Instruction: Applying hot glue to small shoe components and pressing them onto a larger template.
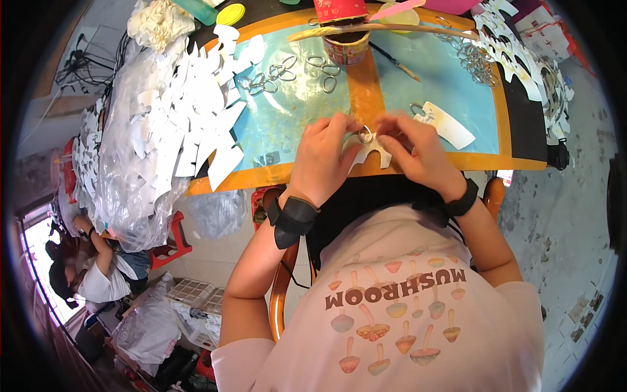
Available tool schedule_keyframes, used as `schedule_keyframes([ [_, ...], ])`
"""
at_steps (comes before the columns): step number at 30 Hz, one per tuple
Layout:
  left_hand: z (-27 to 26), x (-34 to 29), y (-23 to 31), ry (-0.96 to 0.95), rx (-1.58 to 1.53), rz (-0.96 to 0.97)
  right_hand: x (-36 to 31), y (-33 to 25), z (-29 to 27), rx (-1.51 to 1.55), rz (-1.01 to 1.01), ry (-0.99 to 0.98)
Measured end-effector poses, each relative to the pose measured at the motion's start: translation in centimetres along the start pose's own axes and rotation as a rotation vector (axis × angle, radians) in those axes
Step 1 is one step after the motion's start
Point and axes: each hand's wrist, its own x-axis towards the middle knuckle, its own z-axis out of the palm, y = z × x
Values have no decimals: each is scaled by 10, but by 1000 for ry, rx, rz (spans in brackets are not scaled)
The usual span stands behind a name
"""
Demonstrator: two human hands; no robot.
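Observation:
A white cut-out piece [377,154] with a notched lower edge is at the near edge of the table, with a metal ring [365,135] at its upper end. My left hand [322,157] is closed on the piece, thumb low and bent fingers above. Just right of the ring is my right hand [421,151], its fingers curled and its thumb apart from them, close to the piece. I cannot tell whether its fingertips touch the ring. Farther right lies another white piece [447,124] with a ring at its end.
Loose metal rings [281,68] lie left of centre, with a ring pile [479,62] at the right. White cut pieces [202,98] heap up at the left. A stick [392,28] rests across a tin [346,51]; a brush [395,62] lies nearby. Another person [108,268] sits at far left.

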Motion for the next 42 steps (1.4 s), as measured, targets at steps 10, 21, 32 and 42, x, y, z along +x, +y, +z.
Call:
schedule_keyframes([
  [10,-1,-1,1,16,14,-3,11,2,8,-301,-143,-68],
  [21,2,-7,0,49,228,143,-13,7,17,-548,-390,44],
  [32,7,-18,4,130,414,273,1,0,4,-153,-130,-6],
  [42,7,-18,2,91,418,237,-9,12,4,-300,-358,-6],
])
